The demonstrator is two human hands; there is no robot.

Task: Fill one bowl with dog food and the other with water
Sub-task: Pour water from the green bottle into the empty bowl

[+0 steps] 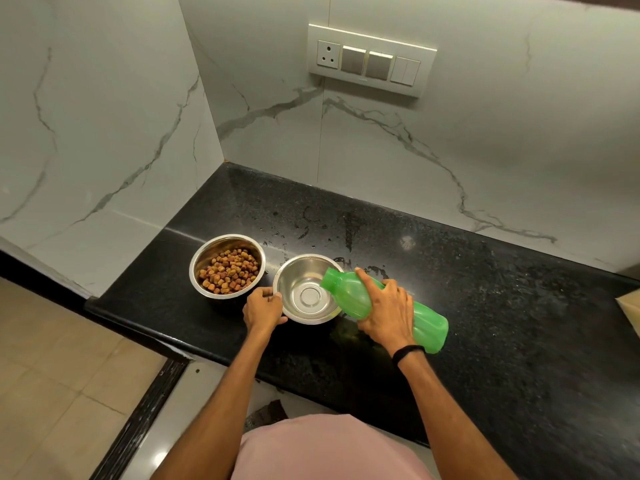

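Two steel bowls side by side on a black counter (pixel 485 289), near its left end: left bowl (pixel 227 266) already holding dog food (pixel 230 271), right bowl (pixel 310 289) empty or nearly so, bare metal bottom showing, no water clearly visible. Right hand (pixel 384 311) wrapped firmly round the middle of a green bottle (pixel 384 306), fingers closed over it. Bottle tipped well over, long axis running from far left down to near right, mouth end poised above the right rim of the empty bowl, base sticking out past the wrist toward the right. Left hand (pixel 265 308) closed lightly on the near left rim of that same bowl, thumb and fingers pinching the edge, steadying it. Key relation: bottle mouth just over the bowl, inside the rim line, so likely only more tilt needed to pour. Cap on or off: cannot tell. No brand, label or readable writing on bottle or bowls. Switch panel (pixel 370 60) on the far wall, unmarked. Scattered wet patches on the counter beyond the bowls.
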